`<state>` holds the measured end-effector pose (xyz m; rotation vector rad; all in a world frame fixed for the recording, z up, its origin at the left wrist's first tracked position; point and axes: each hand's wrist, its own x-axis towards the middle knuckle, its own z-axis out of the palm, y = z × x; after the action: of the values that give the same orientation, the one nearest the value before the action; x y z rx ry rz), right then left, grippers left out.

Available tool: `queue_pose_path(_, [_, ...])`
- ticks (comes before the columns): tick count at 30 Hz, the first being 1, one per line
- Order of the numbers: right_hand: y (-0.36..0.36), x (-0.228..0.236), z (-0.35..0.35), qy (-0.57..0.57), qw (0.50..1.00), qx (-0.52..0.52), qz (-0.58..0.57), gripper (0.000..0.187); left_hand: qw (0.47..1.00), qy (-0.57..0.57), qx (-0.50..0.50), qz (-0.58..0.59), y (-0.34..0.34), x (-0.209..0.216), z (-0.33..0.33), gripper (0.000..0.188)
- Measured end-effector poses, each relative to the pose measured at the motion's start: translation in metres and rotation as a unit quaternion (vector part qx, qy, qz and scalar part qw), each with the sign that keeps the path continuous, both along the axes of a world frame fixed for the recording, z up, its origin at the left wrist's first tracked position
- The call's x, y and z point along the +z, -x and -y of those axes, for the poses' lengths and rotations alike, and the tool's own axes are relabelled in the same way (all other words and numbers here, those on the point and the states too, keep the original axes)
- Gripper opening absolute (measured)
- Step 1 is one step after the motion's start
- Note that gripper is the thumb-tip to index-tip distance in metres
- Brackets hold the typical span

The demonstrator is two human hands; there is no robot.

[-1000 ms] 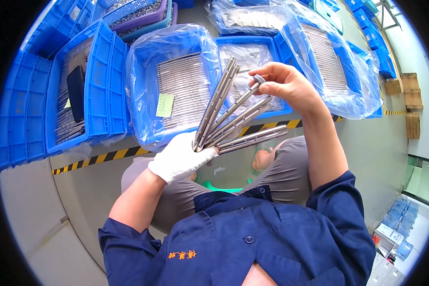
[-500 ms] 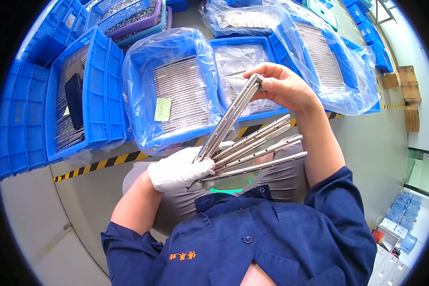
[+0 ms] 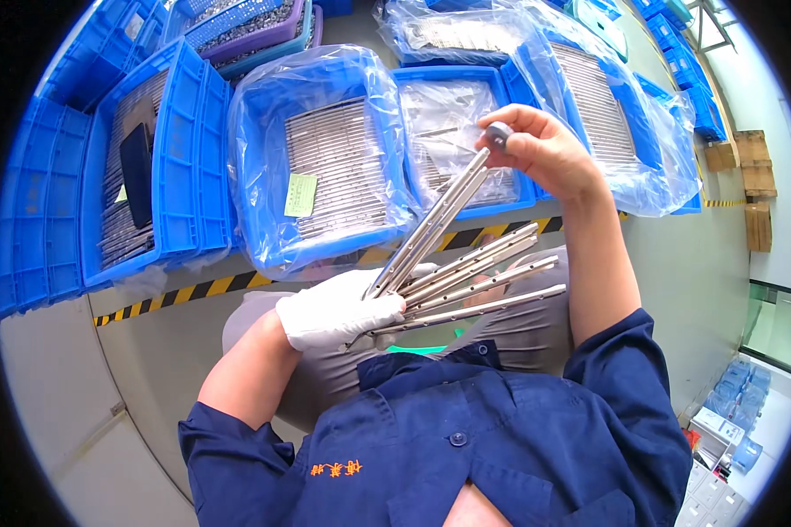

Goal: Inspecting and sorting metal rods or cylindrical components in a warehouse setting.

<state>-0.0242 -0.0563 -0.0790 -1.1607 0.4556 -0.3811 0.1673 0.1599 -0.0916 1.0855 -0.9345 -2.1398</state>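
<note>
The bundle of metal rods sits fanned out in front of the person's chest, its near ends gathered in the gloved left hand, whose grip is closed around them. Half a second ago the rods lay closer together; now the fan is wider. One pair of rods has swung up and away from the rest, pointing steeply toward the bare right hand, while the other four splay out lower, toward the right of the glove. The right hand has risen along with that pair: its grip is closed, fingertips pinching the far tip of the raised pair, where a small round grey end-piece shows. As a judgement, this spread means the rods are being separated and looked over one at a time, with the raised pair being the ones singled out just now.

Beyond the rods, farther from the person, a row of blue plastic crates lined with clear bags rests on the floor. The crate directly behind the rods holds a flat layer of similar rods and a small green slip. The crate behind the right hand looks less full. A yellow-and-black striped line runs along the floor between the crates and the person's knees.
</note>
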Motion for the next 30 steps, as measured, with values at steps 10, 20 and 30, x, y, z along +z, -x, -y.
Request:
queue_pose_path(10, [0.004,0.013,-0.005,0.106,0.99,0.077,-0.045,0.035,0.996,-0.077,-0.048,0.001,0.003,0.002,0.003,0.067])
queue_pose_path(20, [0.019,0.004,0.02,0.06,0.992,-0.035,0.104,0.029,0.999,-0.017,-0.03,0.005,0.002,0.021,0.007,0.064])
queue_pose_path(30, [0.024,0.023,0.001,0.011,0.967,-0.236,0.094,0.028,0.918,-0.017,0.233,0.32,-0.064,-0.021,0.041,0.024])
